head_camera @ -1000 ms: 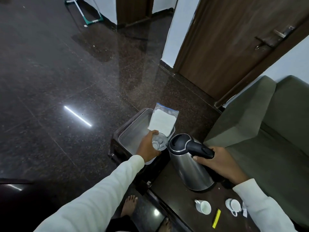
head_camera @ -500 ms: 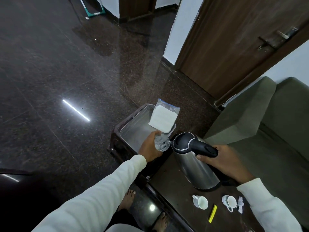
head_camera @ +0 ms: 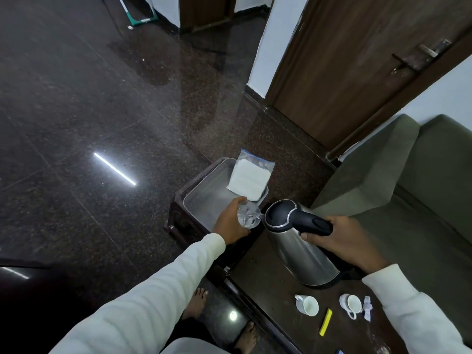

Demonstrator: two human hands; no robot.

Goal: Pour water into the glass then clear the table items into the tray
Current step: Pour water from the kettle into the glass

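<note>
My left hand (head_camera: 229, 222) grips a clear glass (head_camera: 249, 215), held above the near edge of the metal tray (head_camera: 204, 192). My right hand (head_camera: 339, 241) holds the black handle of a steel kettle (head_camera: 301, 249), which is tilted to the left with its spout at the glass rim; water runs into the glass. The kettle's base still touches the dark table (head_camera: 258, 279). A clear bag of white napkins (head_camera: 251, 178) leans in the tray's far corner.
On the table near me lie two small white cups (head_camera: 307, 305) (head_camera: 352, 304), a yellow sachet (head_camera: 325, 321) and a torn white wrapper (head_camera: 367, 306). An olive sofa (head_camera: 408, 190) stands to the right, a brown door (head_camera: 357, 62) behind. My bare feet (head_camera: 195, 304) rest on the dark polished floor.
The kettle has tipped further left until its spout met the glass, and water now pours. My left hand has kept the glass over the tray's edge.
</note>
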